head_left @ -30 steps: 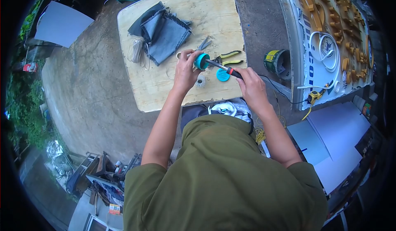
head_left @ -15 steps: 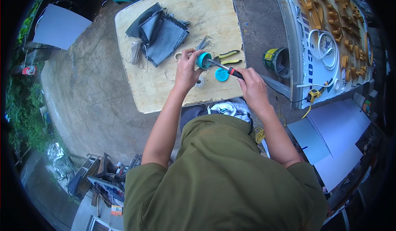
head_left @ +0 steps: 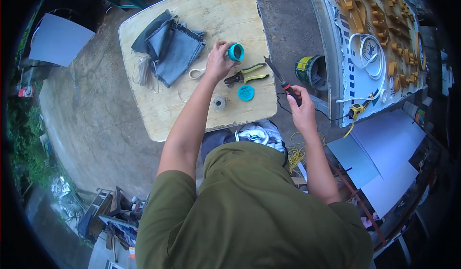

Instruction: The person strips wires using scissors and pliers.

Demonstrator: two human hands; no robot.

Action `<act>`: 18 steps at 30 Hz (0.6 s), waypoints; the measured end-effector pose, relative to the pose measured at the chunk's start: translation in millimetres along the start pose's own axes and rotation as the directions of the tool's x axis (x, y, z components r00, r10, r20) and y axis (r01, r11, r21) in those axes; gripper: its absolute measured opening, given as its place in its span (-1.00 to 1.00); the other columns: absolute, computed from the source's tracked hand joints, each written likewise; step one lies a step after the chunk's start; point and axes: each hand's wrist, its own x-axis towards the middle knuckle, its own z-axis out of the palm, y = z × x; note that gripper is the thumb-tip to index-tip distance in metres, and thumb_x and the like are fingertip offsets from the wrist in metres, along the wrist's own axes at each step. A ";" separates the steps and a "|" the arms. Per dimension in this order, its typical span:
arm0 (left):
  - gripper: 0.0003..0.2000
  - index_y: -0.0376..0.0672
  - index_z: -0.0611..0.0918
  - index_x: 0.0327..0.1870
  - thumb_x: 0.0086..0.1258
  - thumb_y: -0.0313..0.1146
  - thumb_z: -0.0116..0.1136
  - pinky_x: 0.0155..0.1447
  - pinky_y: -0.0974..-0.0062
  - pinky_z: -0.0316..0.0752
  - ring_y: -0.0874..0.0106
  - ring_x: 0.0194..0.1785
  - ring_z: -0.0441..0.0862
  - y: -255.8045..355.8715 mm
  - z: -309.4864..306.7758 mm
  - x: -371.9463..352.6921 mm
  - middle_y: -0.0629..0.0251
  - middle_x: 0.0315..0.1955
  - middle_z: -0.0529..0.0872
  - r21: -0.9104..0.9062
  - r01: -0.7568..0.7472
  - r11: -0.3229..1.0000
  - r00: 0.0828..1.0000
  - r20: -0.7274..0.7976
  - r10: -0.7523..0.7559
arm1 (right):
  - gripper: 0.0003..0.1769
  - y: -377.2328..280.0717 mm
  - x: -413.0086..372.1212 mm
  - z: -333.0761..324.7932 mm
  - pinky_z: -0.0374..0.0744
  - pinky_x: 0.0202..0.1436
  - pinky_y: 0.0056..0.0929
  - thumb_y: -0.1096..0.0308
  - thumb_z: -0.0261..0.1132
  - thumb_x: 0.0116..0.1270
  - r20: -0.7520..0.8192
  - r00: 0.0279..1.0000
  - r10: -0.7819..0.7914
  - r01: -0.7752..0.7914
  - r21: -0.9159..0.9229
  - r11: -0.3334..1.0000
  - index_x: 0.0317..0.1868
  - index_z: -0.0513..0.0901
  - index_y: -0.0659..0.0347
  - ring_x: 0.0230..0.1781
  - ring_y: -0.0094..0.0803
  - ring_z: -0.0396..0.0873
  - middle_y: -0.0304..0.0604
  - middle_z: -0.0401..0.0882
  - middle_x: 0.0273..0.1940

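My left hand (head_left: 217, 62) grips a small teal cup-shaped part (head_left: 236, 52) and holds it over the plywood table (head_left: 230, 9). My right hand (head_left: 302, 106) holds a soldering iron (head_left: 280, 78) by its red and black handle, off the table's right edge, tip pointing up and away from the teal part. A black cord trails from the iron. On the table below my left hand lie yellow-handled pliers (head_left: 246, 75), a round teal lid (head_left: 246, 92) and a small grey spool (head_left: 219, 103).
Folded denim cloth (head_left: 170, 45) and a coil of pale cord (head_left: 142, 70) lie on the table's left side. A yellow-labelled can (head_left: 311, 70) stands on the ground to the right, beside a sign board (head_left: 374, 38) with yellow letters. White sheets (head_left: 389, 158) lie lower right.
The iron's tip was inside the teal part; my right hand has pulled it out and swung it right, off the table. My left hand has lifted the teal part farther up the table.
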 end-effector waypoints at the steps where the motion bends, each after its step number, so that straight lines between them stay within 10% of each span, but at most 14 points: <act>1: -0.27 0.15 0.67 0.31 -0.01 -0.29 0.70 0.32 0.12 0.57 0.06 0.27 0.61 2.4 5.3 8.8 0.18 0.23 0.58 0.014 0.017 1.000 1.000 0.020 -0.017 | -0.68 6.4 0.1 1.5 0.62 0.14 -0.27 0.39 0.35 0.53 -0.021 1.000 0.022 -0.022 0.029 0.999 0.20 0.61 0.32 0.01 -0.25 0.72 -0.02 0.74 -0.01; 12: -0.11 0.08 0.46 0.53 0.08 -0.26 0.68 0.31 0.12 0.58 -0.01 0.28 0.59 5.1 6.3 12.3 0.03 0.28 0.51 0.135 0.173 0.976 0.979 -0.133 -0.155 | -0.71 34.4 8.3 35.5 0.59 0.14 -0.29 0.45 0.36 0.48 -0.039 0.999 0.015 -0.009 0.146 0.989 0.14 0.57 0.32 -0.01 -0.30 0.64 -0.08 0.63 -0.01; 18: -0.53 -0.18 0.59 0.25 0.33 -0.42 0.45 0.24 0.14 0.55 0.02 0.18 0.65 -17.8 -43.9 -107.5 0.02 0.07 0.64 0.078 0.256 0.963 0.929 -0.294 -0.223 | -0.69 31.6 32.4 86.4 0.60 0.15 -0.22 0.48 0.37 0.44 0.015 0.994 -0.108 0.107 0.015 0.994 0.13 0.56 0.36 -0.01 -0.11 0.65 0.04 0.58 -0.01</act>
